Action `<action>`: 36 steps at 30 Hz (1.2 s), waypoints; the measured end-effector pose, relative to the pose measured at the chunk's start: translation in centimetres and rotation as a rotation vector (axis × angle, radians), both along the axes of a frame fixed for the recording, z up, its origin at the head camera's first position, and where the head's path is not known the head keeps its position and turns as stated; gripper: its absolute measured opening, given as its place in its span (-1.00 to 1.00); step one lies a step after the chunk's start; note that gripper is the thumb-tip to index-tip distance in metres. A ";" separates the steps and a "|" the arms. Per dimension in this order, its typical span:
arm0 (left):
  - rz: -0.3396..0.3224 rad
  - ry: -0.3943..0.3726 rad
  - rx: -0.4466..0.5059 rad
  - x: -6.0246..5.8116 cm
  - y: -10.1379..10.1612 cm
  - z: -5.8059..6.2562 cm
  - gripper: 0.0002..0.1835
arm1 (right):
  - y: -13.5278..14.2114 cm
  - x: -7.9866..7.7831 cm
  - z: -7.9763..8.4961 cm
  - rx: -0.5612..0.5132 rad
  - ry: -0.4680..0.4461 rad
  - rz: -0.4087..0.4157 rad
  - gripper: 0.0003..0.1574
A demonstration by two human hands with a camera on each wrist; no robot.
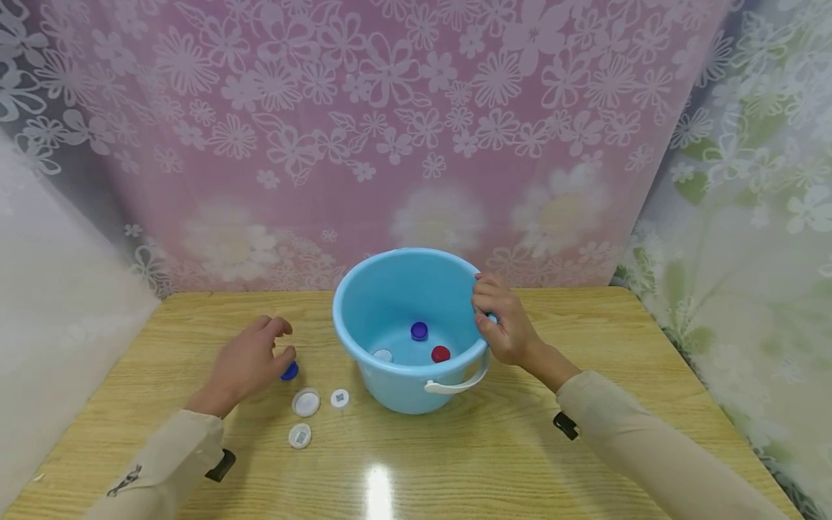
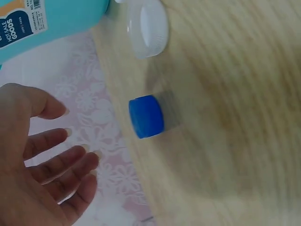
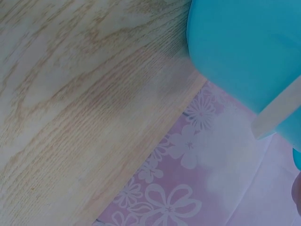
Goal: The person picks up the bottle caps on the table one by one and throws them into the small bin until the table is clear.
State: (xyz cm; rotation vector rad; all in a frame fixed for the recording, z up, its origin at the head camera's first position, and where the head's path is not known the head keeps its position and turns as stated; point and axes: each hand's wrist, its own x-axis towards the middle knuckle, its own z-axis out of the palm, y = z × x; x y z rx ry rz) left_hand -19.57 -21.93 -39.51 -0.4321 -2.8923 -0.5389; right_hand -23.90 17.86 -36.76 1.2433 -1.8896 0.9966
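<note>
A light blue bucket [image 1: 406, 390] stands on the table, and my right hand [image 1: 509, 321] grips its rim on the right side. Only a sliver of that hand [image 3: 297, 194] shows in the right wrist view. My left hand [image 1: 250, 361] hovers just beside a blue bottle cap [image 1: 289, 371], its fingers loosely curved. In the left wrist view a gap separates the fingertips from the blue cap [image 2: 146, 116], and nothing is held. Inside the bucket lie a purple cap [image 1: 419, 331], a red cap [image 1: 440, 354] and a whitish cap [image 1: 383, 355], partly hidden by the rim.
Between the left hand and the bucket lie three white caps: a larger one [image 1: 305, 402], a small one [image 1: 340, 398] and one nearer the front [image 1: 300, 435]. The bucket's white handle [image 1: 458, 384] hangs at its front right. A flowered pink curtain [image 1: 416, 144] backs the wooden table [image 1: 494, 462].
</note>
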 end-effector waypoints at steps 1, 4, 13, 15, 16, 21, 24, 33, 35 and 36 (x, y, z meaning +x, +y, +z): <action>0.003 -0.015 -0.004 0.0 -0.1 -0.2 -0.70 | 0.0 0.0 0.0 -0.001 0.001 0.003 -0.74; 0.011 -0.055 -0.023 0.0 -0.2 -0.8 -0.66 | 0.0 0.0 0.0 -0.001 0.002 0.008 -0.74; -0.010 -0.148 -0.069 0.2 -0.2 -2.1 -0.50 | 0.1 0.1 0.1 0.008 -0.005 -0.001 -0.75; -0.010 -0.166 -0.071 0.3 -0.2 -2.3 -0.46 | 0.1 0.1 0.1 0.009 -0.006 -0.003 -0.76; -0.009 -0.171 -0.074 0.3 -0.2 -2.5 -0.45 | 0.1 0.1 0.1 0.009 -0.006 -0.003 -0.76; -0.007 -0.175 -0.074 0.4 -0.1 -2.9 -0.45 | 0.1 0.1 0.1 0.003 0.001 0.005 -0.75; -0.007 -0.167 -0.078 0.4 -0.1 -3.1 -0.46 | 0.1 0.0 0.1 0.002 0.004 0.005 -0.75; 0.000 -0.164 -0.096 0.4 0.0 -3.2 -0.49 | 0.1 0.1 0.1 0.001 0.004 -0.001 -0.75; 0.002 -0.163 -0.098 0.4 0.0 -3.2 -0.51 | 0.1 0.1 0.1 0.001 0.003 -0.005 -0.76; 0.003 -0.163 -0.099 0.4 0.0 -3.3 -0.52 | 0.1 0.1 0.1 0.001 0.002 -0.005 -0.76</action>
